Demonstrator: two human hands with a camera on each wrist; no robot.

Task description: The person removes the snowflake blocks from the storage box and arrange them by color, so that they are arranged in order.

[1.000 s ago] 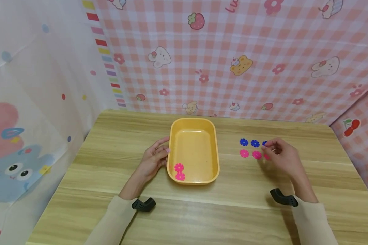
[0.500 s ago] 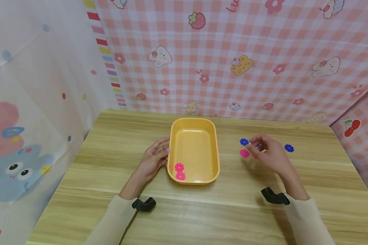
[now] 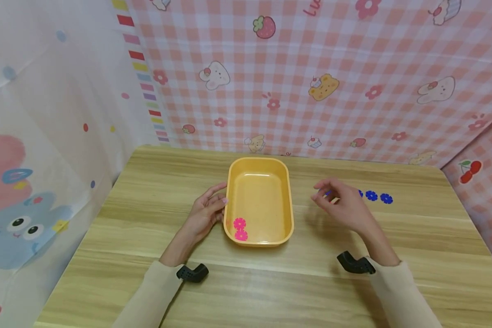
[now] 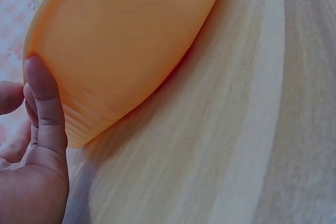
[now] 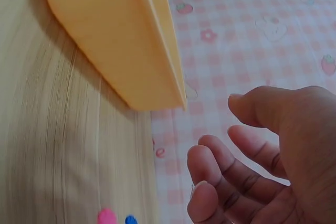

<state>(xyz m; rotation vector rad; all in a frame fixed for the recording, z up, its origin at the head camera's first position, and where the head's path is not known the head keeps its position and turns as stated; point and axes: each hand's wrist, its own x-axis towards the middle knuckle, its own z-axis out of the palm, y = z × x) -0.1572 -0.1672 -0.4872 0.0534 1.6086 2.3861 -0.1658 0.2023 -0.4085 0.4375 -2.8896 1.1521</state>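
My left hand (image 3: 202, 214) rests against the left outer side of a yellow-orange tray (image 3: 288, 200). In the left wrist view its thumb (image 4: 44, 98) lies along the outer wall. Two pink flower-shaped plastic discs (image 3: 239, 223) lie in the tray's near left corner. To the right of the tray, my right hand (image 3: 342, 205) hovers with loosely bent fingers and nothing between them. Behind it runs a row of blue flower-shaped discs (image 3: 371, 195), some partly hidden by the hand. A pink disc (image 5: 107, 217) shows low in the right wrist view.
A wooden table (image 3: 254, 287) carries everything. A pink checked cloth (image 3: 270, 73) hangs at its back, and a white printed cloth (image 3: 61, 105) hangs on the left. Black wrist mounts (image 3: 193, 273) stick out at both sleeves.
My right hand has moved left above the rows of discs, uncovering blue ones at the right and covering the pink ones. The left hand and the tray stay put.
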